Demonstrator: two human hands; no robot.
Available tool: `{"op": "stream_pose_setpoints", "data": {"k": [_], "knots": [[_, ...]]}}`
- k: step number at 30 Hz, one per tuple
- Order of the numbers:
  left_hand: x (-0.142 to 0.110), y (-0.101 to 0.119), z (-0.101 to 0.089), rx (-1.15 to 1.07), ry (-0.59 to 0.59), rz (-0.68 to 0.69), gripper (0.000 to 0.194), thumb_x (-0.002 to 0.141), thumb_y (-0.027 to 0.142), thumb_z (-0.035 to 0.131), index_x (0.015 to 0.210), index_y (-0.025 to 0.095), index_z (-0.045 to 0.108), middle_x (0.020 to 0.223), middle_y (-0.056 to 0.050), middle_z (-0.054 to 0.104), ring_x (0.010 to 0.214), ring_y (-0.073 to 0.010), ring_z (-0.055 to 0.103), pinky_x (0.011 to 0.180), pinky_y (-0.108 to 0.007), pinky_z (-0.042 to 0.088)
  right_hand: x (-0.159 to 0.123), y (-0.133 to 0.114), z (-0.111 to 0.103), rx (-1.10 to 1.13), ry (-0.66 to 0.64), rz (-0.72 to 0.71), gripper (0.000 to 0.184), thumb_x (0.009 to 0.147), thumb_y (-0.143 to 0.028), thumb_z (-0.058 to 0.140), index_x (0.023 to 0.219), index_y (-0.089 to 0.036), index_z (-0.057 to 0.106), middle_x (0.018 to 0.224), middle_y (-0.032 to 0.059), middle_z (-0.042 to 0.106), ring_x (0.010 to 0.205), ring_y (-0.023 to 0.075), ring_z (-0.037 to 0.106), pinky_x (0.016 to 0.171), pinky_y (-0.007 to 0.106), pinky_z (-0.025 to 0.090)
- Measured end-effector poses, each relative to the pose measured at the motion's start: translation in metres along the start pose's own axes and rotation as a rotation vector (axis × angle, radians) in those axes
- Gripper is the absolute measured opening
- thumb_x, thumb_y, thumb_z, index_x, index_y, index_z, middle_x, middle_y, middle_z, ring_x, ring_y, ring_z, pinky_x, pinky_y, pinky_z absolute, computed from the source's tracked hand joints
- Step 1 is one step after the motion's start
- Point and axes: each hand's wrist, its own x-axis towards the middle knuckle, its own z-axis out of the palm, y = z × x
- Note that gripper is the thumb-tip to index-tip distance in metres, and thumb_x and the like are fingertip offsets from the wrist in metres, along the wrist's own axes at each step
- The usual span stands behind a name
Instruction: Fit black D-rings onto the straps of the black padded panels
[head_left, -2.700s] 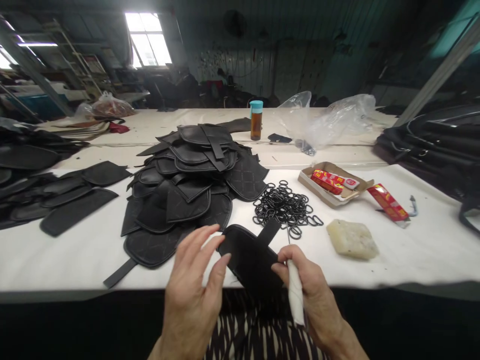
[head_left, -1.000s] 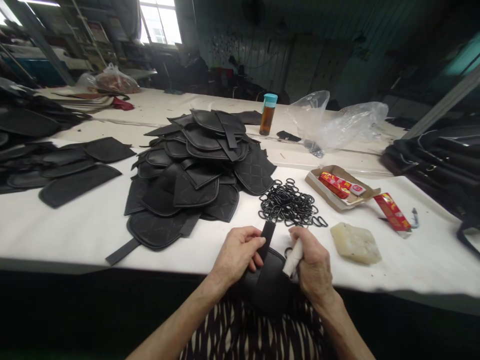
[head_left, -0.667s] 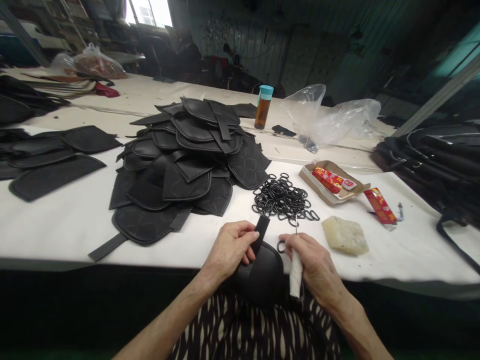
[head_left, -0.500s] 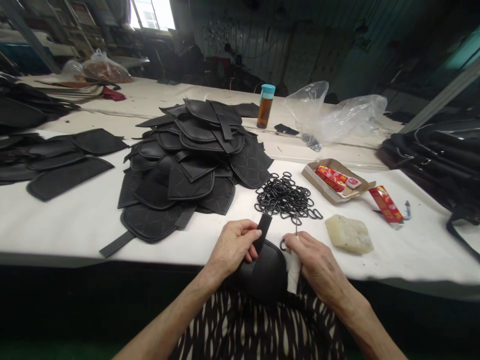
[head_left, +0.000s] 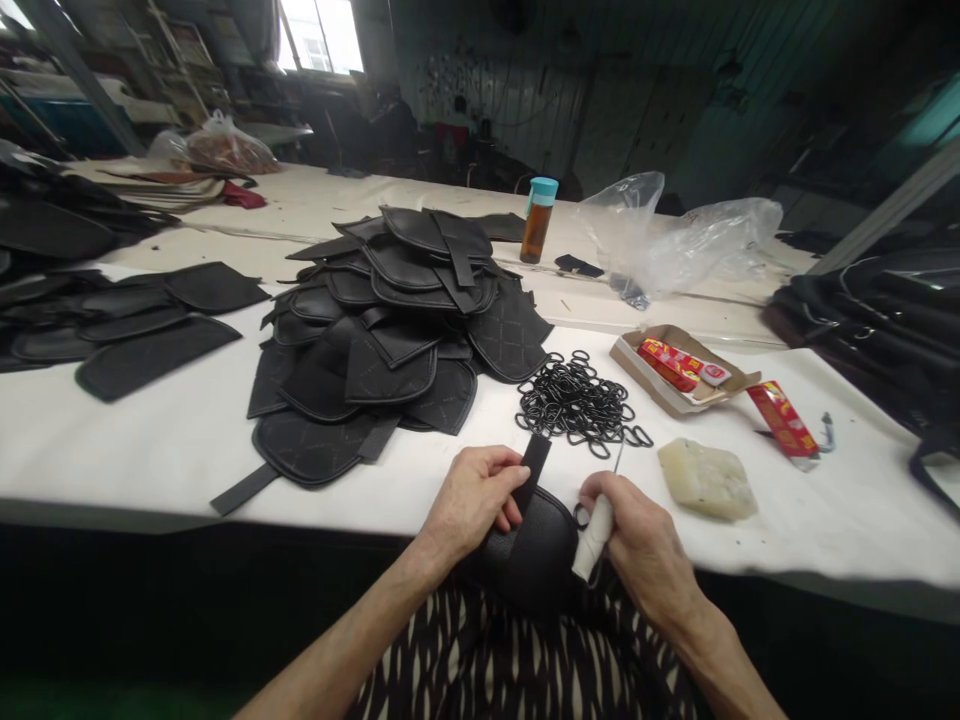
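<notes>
The left hand [head_left: 476, 498] is curled closed, thumb and fingers pinching the narrow strap [head_left: 534, 466] that stands up from a black leather piece [head_left: 529, 555]. That piece lies at the near edge of the white table [head_left: 150, 455], half over the person's lap. The left forearm comes in low from the bottom left, wrist bent slightly so the knuckles face up.

The right hand [head_left: 637, 530] is closed too, gripping a tool with a white wrapped handle [head_left: 592, 525]; a thin metal tip pokes up past the fingers. A small black ring [head_left: 582, 515] sits right at the fingertips, touching or nearly touching them; I cannot tell whether it is pinched. The right forearm angles in from the lower right, and the two hands are close together, just beside each other with the leather piece between them.

Just beyond the hands lies a heap of black rings [head_left: 576, 403], and to the left of it a tall pile of black quilted leather pieces [head_left: 390, 330]. A pale waxy block [head_left: 707, 480] rests near the right hand. Farther back is an open cardboard box [head_left: 679, 372] with red packets, and another red packet [head_left: 784, 420] lies beside it; they carry yellow print, too small to read. A brown bottle with a teal cap [head_left: 538, 220] stands behind the pile.
</notes>
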Motion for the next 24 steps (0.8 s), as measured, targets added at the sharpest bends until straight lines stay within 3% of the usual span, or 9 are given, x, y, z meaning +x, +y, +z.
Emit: {"op": "stream_pose_setpoints", "data": {"k": [4,7,11,17,24], "knots": [[-0.001,0.000,0.000,-0.004,0.009,0.006,0.016,0.077,0.024,0.052,0.082,0.012,0.061,0.039,0.004,0.053,0.036,-0.0096,0.049,0.038,-0.017,0.035,-0.004,0.008,-0.005,0.070,-0.008,0.031,0.016,0.080,-0.007,0.044,0.084,-0.021,0.050,0.082,0.0019,0.063,0.074,0.0151,0.061,0.066,0.025,0.048],[-0.001,0.001,0.001,-0.005,0.011,0.014,0.014,0.077,0.022,0.052,0.081,0.012,0.061,0.039,0.004,0.052,0.037,-0.0096,0.049,0.038,-0.017,0.035,-0.006,0.013,-0.011,0.058,-0.066,-0.081,0.018,0.080,-0.005,0.044,0.085,-0.021,0.052,0.092,0.0053,0.063,0.085,0.0176,0.061,0.072,0.029,0.050],[-0.001,0.002,0.001,-0.007,0.005,0.015,0.013,0.077,0.022,0.052,0.078,0.012,0.060,0.039,0.004,0.052,0.037,-0.0094,0.049,0.038,-0.017,0.036,-0.005,0.012,-0.015,-0.114,-0.136,-0.247,0.034,0.073,0.004,0.038,0.091,-0.020,0.055,0.085,0.0060,0.064,0.078,0.0182,0.059,0.066,0.027,0.049],[-0.002,0.002,0.001,-0.014,0.007,0.032,0.012,0.077,0.022,0.052,0.076,0.013,0.060,0.039,0.004,0.052,0.037,-0.0093,0.049,0.039,-0.017,0.036,-0.001,0.001,-0.014,-0.364,-0.122,-0.422,0.022,0.084,-0.002,0.037,0.087,-0.014,0.055,0.073,0.0082,0.059,0.069,0.0202,0.053,0.061,0.029,0.043],[-0.001,0.003,0.002,0.002,0.017,0.023,0.013,0.076,0.023,0.052,0.078,0.013,0.060,0.038,0.005,0.051,0.036,-0.0097,0.048,0.037,-0.017,0.036,0.005,-0.005,-0.008,-0.420,-0.070,-0.492,0.025,0.086,-0.003,0.036,0.085,-0.014,0.058,0.069,0.0069,0.053,0.064,0.0212,0.048,0.059,0.031,0.037]]}}
